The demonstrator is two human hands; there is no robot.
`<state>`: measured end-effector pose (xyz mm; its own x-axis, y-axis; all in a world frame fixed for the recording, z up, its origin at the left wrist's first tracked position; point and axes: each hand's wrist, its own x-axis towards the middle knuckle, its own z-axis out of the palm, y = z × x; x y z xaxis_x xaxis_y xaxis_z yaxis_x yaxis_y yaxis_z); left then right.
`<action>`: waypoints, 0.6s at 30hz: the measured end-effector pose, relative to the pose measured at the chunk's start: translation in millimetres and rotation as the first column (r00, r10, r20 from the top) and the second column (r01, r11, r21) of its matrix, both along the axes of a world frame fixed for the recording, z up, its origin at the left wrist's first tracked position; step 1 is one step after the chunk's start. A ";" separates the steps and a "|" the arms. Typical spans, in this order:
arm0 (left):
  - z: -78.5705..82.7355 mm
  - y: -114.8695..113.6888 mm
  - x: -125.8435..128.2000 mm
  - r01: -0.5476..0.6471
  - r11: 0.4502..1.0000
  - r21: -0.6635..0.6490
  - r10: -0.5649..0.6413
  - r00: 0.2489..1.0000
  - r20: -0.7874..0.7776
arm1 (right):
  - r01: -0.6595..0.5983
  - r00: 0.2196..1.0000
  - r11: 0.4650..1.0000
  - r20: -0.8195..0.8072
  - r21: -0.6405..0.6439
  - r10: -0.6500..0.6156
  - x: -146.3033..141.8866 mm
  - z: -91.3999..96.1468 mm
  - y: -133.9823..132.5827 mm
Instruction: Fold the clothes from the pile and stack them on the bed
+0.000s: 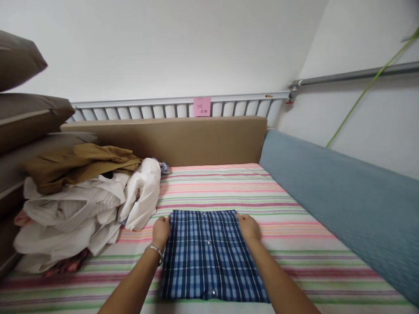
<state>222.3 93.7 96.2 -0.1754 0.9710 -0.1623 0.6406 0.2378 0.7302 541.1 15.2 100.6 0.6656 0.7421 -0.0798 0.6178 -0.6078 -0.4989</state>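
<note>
A blue plaid shirt (209, 257), folded into a rough rectangle with its buttons running down the middle, lies on the striped bed sheet (222, 187). My left hand (161, 232) is closed on the shirt's far left corner, and a bracelet circles that wrist. At the far right corner, my right hand (248, 227) pinches the cloth the same way. The fabric between the two hands looks flat and straight along its far edge. Both forearms reach in from the near edge of the view.
A heap of white clothes (72, 213) and a brown garment (85, 163) lies at the left, beside stacked grey-brown cushions (29, 113). A beige headboard (183, 141) stands behind, with a radiator and pink note (202, 107). A blue padded side (340, 200) borders the right.
</note>
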 end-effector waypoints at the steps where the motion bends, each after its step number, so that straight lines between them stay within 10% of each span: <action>1: -0.9 -4.2 -1.6 0.007 1.000 0.019 -0.005 0.997 -0.073 | 0.012 0.999 1.000 0.033 0.009 -0.012 -3.0 -2.7 -2.1; 7: -8.2 -22.3 -5.7 0.052 0.998 0.047 -0.039 0.969 -0.243 | -0.037 0.992 0.995 0.127 0.095 0.025 -10.0 -13.3 -7.2; 18: -5.9 -26.8 -13.4 0.057 0.976 0.208 -0.051 0.998 -0.038 | -0.070 0.980 0.951 -0.156 0.303 0.122 -1.7 -26.7 -38.3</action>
